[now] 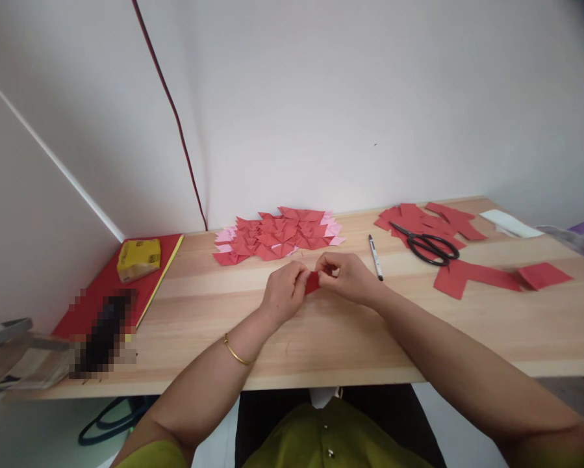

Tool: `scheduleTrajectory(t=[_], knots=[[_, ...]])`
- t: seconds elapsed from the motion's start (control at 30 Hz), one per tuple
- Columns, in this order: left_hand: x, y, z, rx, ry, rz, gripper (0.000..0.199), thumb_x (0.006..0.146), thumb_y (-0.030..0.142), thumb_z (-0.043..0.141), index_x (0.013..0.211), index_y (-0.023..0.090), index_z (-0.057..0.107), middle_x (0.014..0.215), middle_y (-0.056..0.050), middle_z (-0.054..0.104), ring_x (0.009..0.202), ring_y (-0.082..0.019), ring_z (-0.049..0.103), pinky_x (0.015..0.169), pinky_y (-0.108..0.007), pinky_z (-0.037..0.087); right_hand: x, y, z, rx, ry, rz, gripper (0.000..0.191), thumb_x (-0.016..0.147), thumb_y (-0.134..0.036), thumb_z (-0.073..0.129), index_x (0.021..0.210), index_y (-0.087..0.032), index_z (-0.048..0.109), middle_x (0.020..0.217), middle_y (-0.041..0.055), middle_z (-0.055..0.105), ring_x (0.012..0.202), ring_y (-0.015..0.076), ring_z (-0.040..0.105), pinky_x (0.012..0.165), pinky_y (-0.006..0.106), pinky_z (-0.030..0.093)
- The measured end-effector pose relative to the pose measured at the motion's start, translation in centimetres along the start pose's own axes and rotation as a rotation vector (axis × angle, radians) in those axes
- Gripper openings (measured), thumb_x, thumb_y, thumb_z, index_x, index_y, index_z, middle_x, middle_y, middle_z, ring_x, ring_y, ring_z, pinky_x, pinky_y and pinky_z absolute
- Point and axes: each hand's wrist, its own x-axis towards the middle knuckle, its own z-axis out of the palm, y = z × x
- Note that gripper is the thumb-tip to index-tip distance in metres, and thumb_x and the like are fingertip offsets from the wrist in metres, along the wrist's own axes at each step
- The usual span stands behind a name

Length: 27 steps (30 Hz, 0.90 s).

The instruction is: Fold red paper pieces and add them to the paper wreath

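Between my two hands, above the middle of the wooden table, is a small piece of red paper (312, 283). My left hand (286, 289) pinches its left side between thumb and curled fingers. On the other side my right hand (343, 276) grips the paper with thumb and forefinger. The fingers hide much of the paper, so its folds cannot be made out. Just beyond the hands lies a pile of folded red paper pieces (282, 234), with pink folded pieces (333, 227) showing at both ends.
Black-handled scissors (431, 247) rest on flat red paper strips (408, 218) at the back right, beside a marker pen (375, 257). More red strips (496, 276) lie nearer. At left, a yellow packet (139, 260) sits on a red sheet (87, 305). A wall bounds the table's back.
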Motion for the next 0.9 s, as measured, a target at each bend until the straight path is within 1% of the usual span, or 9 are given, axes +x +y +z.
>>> scheduleTrajectory(t=[0.2,0.27,0.33,0.43,0.53,0.6,0.77,0.83,0.9], knots=[[0.3,-0.4,-0.5,-0.102,0.048,-0.126,0.02,0.087,0.029,0.046,0.072,0.018,0.053,0.064,0.001,0.056,0.06,-0.012,0.05,0.06,-0.024,0.036,0.4,0.8,-1.5,-0.038,-0.018,0.041,0.007,0.066,-0.017,0.051,0.061,-0.017,0.056,0.061,-0.001,0.057,0.057,0.0106,0.049,0.055,0.023,0.037],[0.3,-0.8,-0.7,-0.115,0.086,-0.171,0.021,0.087,0.029,0.046,0.07,0.018,0.052,0.062,0.001,0.055,0.06,-0.012,0.049,0.06,-0.024,0.036,0.6,1.5,-2.2,-0.092,0.026,0.065,0.007,0.066,-0.018,0.052,0.062,-0.017,0.057,0.06,-0.001,0.057,0.057,0.011,0.049,0.055,0.023,0.037],[0.4,-1.2,-1.0,-0.132,0.131,-0.215,0.021,0.086,0.029,0.046,0.069,0.018,0.051,0.062,0.002,0.053,0.06,-0.012,0.049,0.06,-0.024,0.036,0.9,2.0,-2.7,-0.141,0.122,0.1,0.006,0.067,-0.019,0.053,0.063,-0.017,0.056,0.059,-0.0007,0.057,0.056,0.0117,0.049,0.055,0.024,0.038],[0.4,-1.4,-1.2,-0.145,0.109,-0.229,0.022,0.086,0.029,0.046,0.068,0.017,0.051,0.061,0.002,0.052,0.06,-0.012,0.049,0.06,-0.024,0.036,1.0,1.9,-2.5,-0.119,0.192,0.051,0.009,0.073,-0.024,0.053,0.072,-0.018,0.059,0.067,0.0016,0.062,0.062,0.0133,0.053,0.06,0.025,0.041],[0.4,-0.9,-1.0,-0.102,0.015,-0.16,0.023,0.087,0.03,0.045,0.07,0.017,0.054,0.063,0.001,0.055,0.061,-0.012,0.049,0.06,-0.025,0.036,0.6,1.1,-1.0,-0.049,0.046,-0.111,0.015,0.079,-0.029,0.055,0.085,-0.018,0.063,0.08,0.004,0.065,0.071,0.0145,0.056,0.066,0.026,0.043],[0.4,-0.5,-0.7,-0.114,-0.021,-0.135,0.023,0.087,0.032,0.046,0.072,0.017,0.056,0.066,-0.001,0.057,0.064,-0.013,0.05,0.062,-0.025,0.036,0.3,0.5,0.1,-0.025,-0.049,-0.133,0.015,0.081,-0.028,0.052,0.081,-0.018,0.063,0.075,0.0032,0.064,0.067,0.0134,0.054,0.062,0.025,0.041],[0.5,-0.6,-0.5,-0.44,-0.044,-0.246,0.021,0.084,0.033,0.051,0.085,0.016,0.063,0.08,-0.003,0.066,0.074,-0.015,0.057,0.07,-0.026,0.043,0.0,0.4,0.6,0.099,-0.027,0.001,0.019,0.082,-0.032,0.053,0.074,-0.018,0.061,0.07,0.0015,0.06,0.064,0.0126,0.051,0.06,0.025,0.04],[0.6,-0.7,-0.5,-0.48,-0.051,-0.257,0.02,0.082,0.032,0.053,0.085,0.016,0.065,0.082,-0.004,0.067,0.076,-0.015,0.058,0.073,-0.027,0.044,0.0,0.4,0.2,0.133,-0.034,0.018,0.02,0.082,-0.034,0.054,0.074,-0.018,0.061,0.07,0.0013,0.06,0.064,0.0126,0.051,0.061,0.026,0.041],[0.6,-0.5,-0.5,-0.439,-0.042,-0.245,0.018,0.08,0.029,0.054,0.08,0.016,0.066,0.079,-0.003,0.066,0.074,-0.015,0.057,0.071,-0.027,0.043,0.0,0.3,0.0,0.135,-0.049,0.006,0.017,0.081,-0.033,0.055,0.077,-0.018,0.062,0.073,0.0017,0.06,0.066,0.0131,0.051,0.062,0.026,0.041]])
